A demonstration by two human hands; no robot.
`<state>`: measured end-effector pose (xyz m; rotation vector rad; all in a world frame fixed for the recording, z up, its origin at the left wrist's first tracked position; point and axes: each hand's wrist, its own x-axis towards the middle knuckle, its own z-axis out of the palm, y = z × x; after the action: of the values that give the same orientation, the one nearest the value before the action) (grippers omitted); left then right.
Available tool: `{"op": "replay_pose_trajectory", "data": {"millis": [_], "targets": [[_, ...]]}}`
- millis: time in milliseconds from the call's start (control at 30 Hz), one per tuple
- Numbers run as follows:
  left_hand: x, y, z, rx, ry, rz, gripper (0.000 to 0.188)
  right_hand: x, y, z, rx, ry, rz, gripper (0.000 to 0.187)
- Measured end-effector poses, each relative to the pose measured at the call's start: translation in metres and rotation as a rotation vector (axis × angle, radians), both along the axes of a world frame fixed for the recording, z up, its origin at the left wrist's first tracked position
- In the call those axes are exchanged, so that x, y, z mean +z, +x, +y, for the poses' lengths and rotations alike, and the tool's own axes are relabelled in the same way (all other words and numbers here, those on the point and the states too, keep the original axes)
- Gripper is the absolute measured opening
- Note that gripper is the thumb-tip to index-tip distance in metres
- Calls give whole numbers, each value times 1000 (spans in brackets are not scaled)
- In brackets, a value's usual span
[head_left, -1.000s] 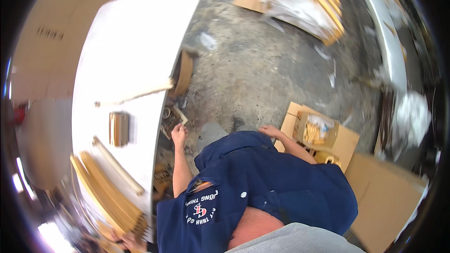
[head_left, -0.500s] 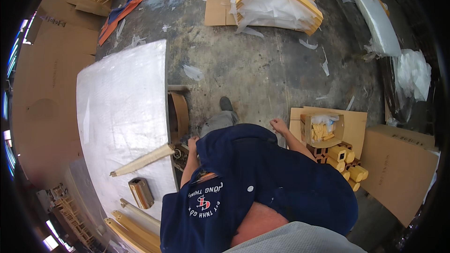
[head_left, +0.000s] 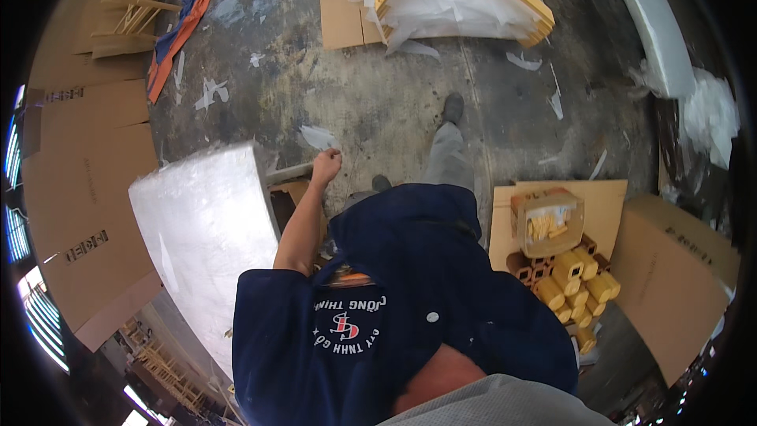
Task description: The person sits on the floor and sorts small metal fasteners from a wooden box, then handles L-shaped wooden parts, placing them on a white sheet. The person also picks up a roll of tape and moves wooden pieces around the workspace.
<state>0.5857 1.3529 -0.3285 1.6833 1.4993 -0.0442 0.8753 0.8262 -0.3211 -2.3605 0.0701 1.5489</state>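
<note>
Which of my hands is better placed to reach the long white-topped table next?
Likely your bare left hand: it's stretched forward, just to the right of the far end of the white-topped table. Your right hand isn't visible, so I can't judge its reach.

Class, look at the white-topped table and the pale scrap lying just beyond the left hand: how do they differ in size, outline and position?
Size: the white-topped table is broad, while the pale scrap is far smaller.
Outline: the table has long edges and clear corners; the scrap is irregular.
Position: the table's top stands above the floor; the scrap lies on it.
Shared: both look whitish.
</note>
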Motion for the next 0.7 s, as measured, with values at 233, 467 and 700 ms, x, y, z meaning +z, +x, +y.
{"op": "replay_pose_trajectory", "data": {"millis": [233, 467, 700], "targets": [[-6, 164, 5, 82, -152, 61, 32, -2, 163, 113, 25, 14, 6, 40], [18, 313, 71, -41, -80, -73, 32, 10, 322, 259, 3, 103, -91, 41], [-26, 368, 191, -50, -42, -9, 31, 18, 361, 331, 9, 86, -99, 42]]}}
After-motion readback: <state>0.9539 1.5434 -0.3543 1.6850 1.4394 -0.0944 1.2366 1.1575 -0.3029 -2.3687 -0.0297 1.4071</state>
